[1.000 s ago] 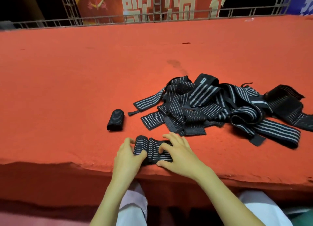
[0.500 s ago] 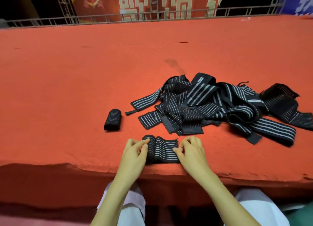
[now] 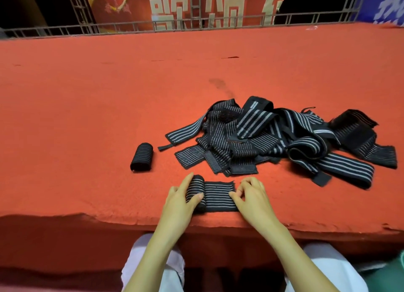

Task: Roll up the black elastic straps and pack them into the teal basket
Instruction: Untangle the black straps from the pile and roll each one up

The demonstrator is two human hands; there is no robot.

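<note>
Left hand (image 3: 181, 201): thumb and fingers curled round the rolled end of the half-rolled strap (image 3: 215, 195).
Right hand (image 3: 251, 195): fingers bent, pinching that strap's flat free end.
Half-rolled strap: black with pale stripes, lying on the red cloth (image 3: 87, 116) at its near edge.
Finished roll (image 3: 142, 157): behind and left of the half-rolled strap, apart from it.
Pile of loose straps (image 3: 273, 136): tangled, behind and right of it.
</note>
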